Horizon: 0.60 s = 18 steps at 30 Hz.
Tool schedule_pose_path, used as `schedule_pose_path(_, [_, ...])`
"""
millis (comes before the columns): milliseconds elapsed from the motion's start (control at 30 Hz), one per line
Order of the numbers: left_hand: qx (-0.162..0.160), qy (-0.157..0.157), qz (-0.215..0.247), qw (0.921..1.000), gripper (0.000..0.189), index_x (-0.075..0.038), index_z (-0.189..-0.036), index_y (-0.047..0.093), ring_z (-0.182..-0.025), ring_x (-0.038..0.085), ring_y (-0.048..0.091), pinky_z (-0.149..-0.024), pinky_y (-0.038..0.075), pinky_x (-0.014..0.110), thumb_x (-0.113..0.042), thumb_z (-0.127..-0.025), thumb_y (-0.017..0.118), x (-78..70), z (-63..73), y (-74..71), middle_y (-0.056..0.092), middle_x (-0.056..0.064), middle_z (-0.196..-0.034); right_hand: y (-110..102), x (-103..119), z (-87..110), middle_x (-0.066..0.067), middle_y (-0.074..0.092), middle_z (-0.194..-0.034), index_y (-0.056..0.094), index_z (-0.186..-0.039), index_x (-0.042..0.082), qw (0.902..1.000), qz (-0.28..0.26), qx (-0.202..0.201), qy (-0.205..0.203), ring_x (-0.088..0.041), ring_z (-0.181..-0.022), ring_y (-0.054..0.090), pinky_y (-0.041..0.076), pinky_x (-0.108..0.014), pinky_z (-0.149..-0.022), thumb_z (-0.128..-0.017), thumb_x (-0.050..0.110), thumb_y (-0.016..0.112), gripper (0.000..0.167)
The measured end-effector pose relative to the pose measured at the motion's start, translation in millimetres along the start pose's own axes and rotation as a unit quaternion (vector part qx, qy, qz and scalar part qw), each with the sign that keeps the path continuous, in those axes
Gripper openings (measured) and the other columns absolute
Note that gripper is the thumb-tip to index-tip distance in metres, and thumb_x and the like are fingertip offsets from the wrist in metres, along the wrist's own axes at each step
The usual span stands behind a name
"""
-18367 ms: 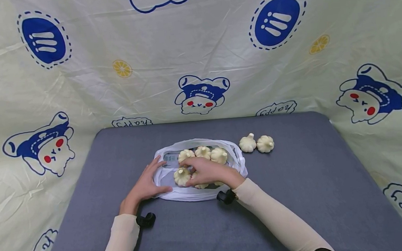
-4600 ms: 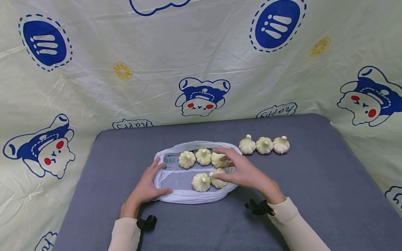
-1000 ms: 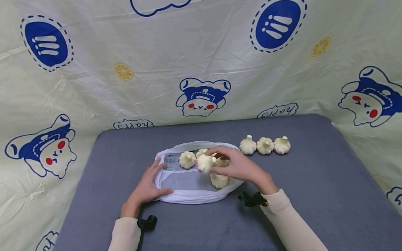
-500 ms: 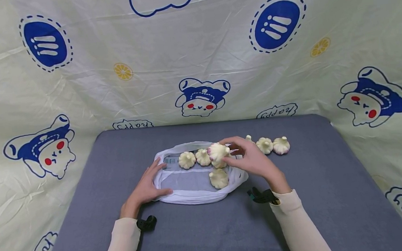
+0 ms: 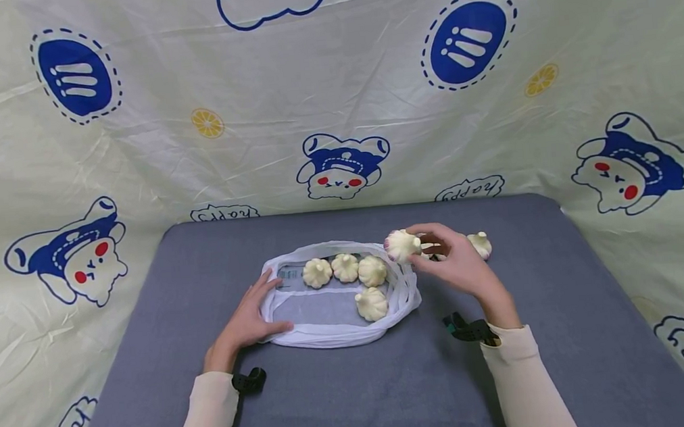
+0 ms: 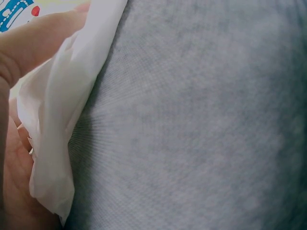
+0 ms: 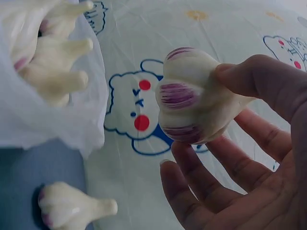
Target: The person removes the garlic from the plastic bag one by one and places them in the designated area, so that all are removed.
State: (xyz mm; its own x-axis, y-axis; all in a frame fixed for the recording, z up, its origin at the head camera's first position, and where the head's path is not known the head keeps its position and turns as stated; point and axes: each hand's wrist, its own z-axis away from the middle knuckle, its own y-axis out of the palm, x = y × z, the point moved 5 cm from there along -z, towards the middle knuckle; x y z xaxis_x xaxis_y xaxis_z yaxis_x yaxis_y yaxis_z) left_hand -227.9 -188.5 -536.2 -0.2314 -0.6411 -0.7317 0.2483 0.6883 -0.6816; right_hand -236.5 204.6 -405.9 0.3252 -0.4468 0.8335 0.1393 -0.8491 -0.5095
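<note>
Behind the right hand, other garlic bulbs

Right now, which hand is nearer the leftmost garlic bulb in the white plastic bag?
Left. The left hand touches the left end of the white plastic bag, left of the leftmost garlic bulb; the right hand is farther, near the bag's right rim.

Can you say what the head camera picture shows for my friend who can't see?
A person's right hand holds a garlic bulb near the right end of an open white plastic bag. Four other bulbs are inside the bag, the left hand touches its left end, and more garlic lies partly hidden behind the right hand.
</note>
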Motion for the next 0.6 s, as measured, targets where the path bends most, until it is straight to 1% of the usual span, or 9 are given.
schedule_pose_path(67, [0.0, -0.001, 0.001, 1.0, 0.094, -0.007, -0.154, 0.046, -0.157, 0.044, 0.016, -0.127, 0.007, 0.063, -0.037, -0.076, 0.089, -0.6, 0.0, 0.0, 0.019, 0.015, -0.172, -5.5, -4.1, 2.2, -0.009, 0.064, -0.135, 0.062, -0.137, 0.012, 0.9999, 0.004, -0.009, 0.003, -0.022, -0.117, 0.063, 0.055, -0.048, -0.101, -0.093, 0.015, 0.077, 0.047])
schedule_pose_path(167, [0.0, -0.002, 0.001, 1.0, 0.094, -0.007, -0.154, 0.046, -0.157, 0.044, 0.016, -0.127, 0.007, 0.063, -0.037, -0.076, 0.089, -0.7, 0.2, -0.1, 0.018, 0.016, -0.172, -11.8, -8.1, 5.2, -0.008, 0.065, -0.133, 0.063, -0.136, 0.012, 0.9998, 0.006, -0.018, 0.008, -0.011, -0.115, 0.061, 0.055, -0.03, -0.099, -0.094, 0.016, 0.077, 0.045])
schedule_pose_path(267, [0.001, -0.004, 0.0, 1.0, 0.094, -0.007, -0.154, 0.045, -0.158, 0.044, 0.015, -0.127, 0.007, 0.063, -0.037, -0.076, 0.089, 0.0, 0.2, 0.0, 0.018, 0.015, -0.172, -16.1, -10.9, 7.6, -0.008, 0.066, -0.132, 0.063, -0.136, 0.013, 0.9996, 0.006, -0.023, 0.017, -0.007, -0.115, 0.06, 0.054, -0.027, -0.099, -0.095, 0.019, 0.076, 0.044])
schedule_pose_path(300, [0.001, -0.005, 0.0, 1.0, 0.094, -0.007, -0.154, 0.045, -0.158, 0.043, 0.015, -0.128, 0.007, 0.063, -0.037, -0.077, 0.089, 0.3, 0.2, 0.2, 0.018, 0.015, -0.172, -17.6, -11.8, 8.4, -0.008, 0.066, -0.132, 0.063, -0.136, 0.013, 0.9994, 0.01, -0.025, 0.021, -0.007, -0.114, 0.06, 0.054, -0.028, -0.099, -0.095, 0.019, 0.076, 0.044])
schedule_pose_path(400, [0.002, -0.005, -0.002, 1.0, 0.094, -0.008, -0.154, 0.045, -0.158, 0.043, 0.015, -0.128, 0.007, 0.063, -0.038, -0.077, 0.089, 1.2, 0.2, 0.8, 0.018, 0.014, -0.172, -23.3, -15.1, 10.6, -0.009, 0.066, -0.132, 0.063, -0.136, 0.013, 0.9987, 0.021, -0.037, 0.026, -0.01, -0.115, 0.061, 0.055, -0.038, -0.101, -0.095, 0.021, 0.076, 0.044])
schedule_pose_path(600, [-0.001, 0.001, -0.002, 1.0, 0.094, -0.008, -0.154, 0.046, -0.158, 0.043, 0.016, -0.128, 0.007, 0.062, -0.039, -0.077, 0.088, 1.1, -0.5, 1.5, 0.018, 0.015, -0.172, -37.2, -22.3, 16.6, -0.011, 0.066, -0.132, 0.063, -0.136, 0.013, 0.997, 0.041, -0.057, 0.033, -0.007, -0.114, 0.061, 0.055, -0.024, -0.094, -0.095, 0.024, 0.075, 0.044])
